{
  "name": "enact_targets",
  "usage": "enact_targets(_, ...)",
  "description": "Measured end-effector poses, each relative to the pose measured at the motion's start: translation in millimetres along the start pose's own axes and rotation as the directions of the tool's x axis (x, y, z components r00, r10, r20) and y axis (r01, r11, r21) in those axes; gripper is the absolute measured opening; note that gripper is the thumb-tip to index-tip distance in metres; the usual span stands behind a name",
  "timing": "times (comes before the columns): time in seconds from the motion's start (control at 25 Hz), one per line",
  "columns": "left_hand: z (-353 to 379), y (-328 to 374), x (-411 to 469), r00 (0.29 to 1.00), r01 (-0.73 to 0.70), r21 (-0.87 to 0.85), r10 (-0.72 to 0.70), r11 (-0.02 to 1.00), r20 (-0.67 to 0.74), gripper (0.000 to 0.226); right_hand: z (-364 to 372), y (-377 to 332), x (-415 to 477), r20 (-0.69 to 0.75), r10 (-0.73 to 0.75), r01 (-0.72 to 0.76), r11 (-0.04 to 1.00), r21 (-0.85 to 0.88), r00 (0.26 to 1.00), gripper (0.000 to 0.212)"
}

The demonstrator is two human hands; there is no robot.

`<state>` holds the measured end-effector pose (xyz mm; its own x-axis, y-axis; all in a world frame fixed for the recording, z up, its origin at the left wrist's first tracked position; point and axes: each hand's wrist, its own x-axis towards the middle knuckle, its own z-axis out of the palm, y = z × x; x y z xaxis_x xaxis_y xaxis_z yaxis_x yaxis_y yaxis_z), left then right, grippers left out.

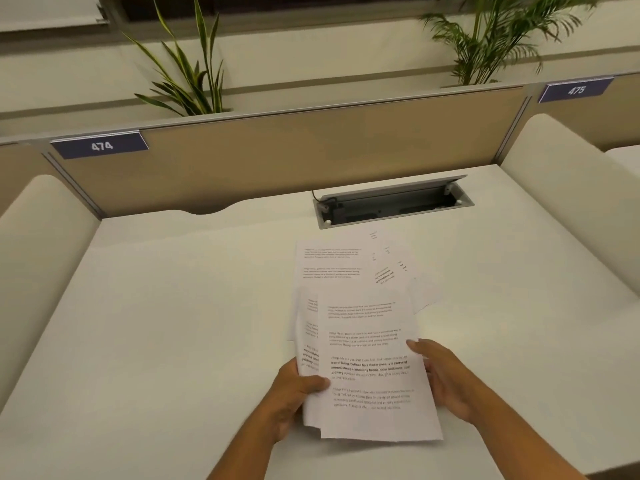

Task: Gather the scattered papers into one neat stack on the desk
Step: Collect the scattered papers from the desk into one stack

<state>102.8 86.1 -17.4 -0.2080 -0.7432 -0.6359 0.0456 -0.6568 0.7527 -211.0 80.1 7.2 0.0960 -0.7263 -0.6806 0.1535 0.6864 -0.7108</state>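
Note:
I hold a small bundle of printed white papers above the near middle of the white desk. My left hand grips the bundle's left edge, thumb on top. Along its right edge rests my right hand, with the fingers curled behind the sheets and the thumb on the front. The sheets in the bundle are fanned and uneven. Beyond it, several loose printed papers lie overlapping on the desk, some turned at an angle.
An open cable box is set into the desk just behind the loose papers. A tan divider panel with labels 474 and 475 closes the back; padded side walls flank the desk. Plants stand behind the divider.

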Motion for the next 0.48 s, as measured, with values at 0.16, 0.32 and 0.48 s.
enact_targets(0.16, 19, 9, 2, 0.999, -0.051, 0.057, 0.052, 0.997, -0.015, 0.043, 7, -8, 13, 0.024, -0.063, 0.064, 0.997, -0.048, 0.998, 0.038)
enact_targets(0.32, 31, 30, -3, 0.916, -0.036, 0.377, 0.182, 0.926, -0.358, 0.05, 4, -16, 12, 0.074, -0.105, 0.111, 0.991, -0.08, 0.992, 0.043)
enact_targets(0.48, 31, 48, -9, 0.939, -0.1, 0.251, 0.174, 0.963, -0.297, 0.051, -31, -29, -4, 0.195, -0.179, 0.177, 0.984, 0.025, 0.964, 0.046)
